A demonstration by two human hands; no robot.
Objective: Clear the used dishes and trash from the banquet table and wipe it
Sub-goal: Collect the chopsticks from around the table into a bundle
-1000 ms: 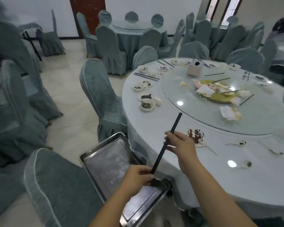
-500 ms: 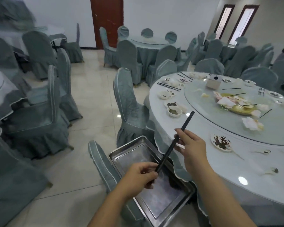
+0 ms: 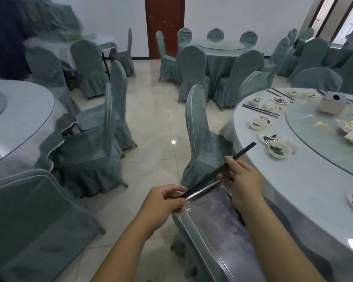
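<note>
Both hands pinch a pair of black chopsticks (image 3: 222, 171) above a metal tray (image 3: 218, 216) resting on a chair seat: left hand (image 3: 163, 202) at the lower tips, right hand (image 3: 243, 180) midway. Likely aligning them to drop into the tray. Just right of the tray, the desk (image 3: 306, 180) holds dirty bowls (image 3: 278, 149).

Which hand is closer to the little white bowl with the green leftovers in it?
The right hand. It holds the black chopsticks just below-left of the bowl by the table edge; the left hand pinches their lower end, farther away over the metal tray.
</note>
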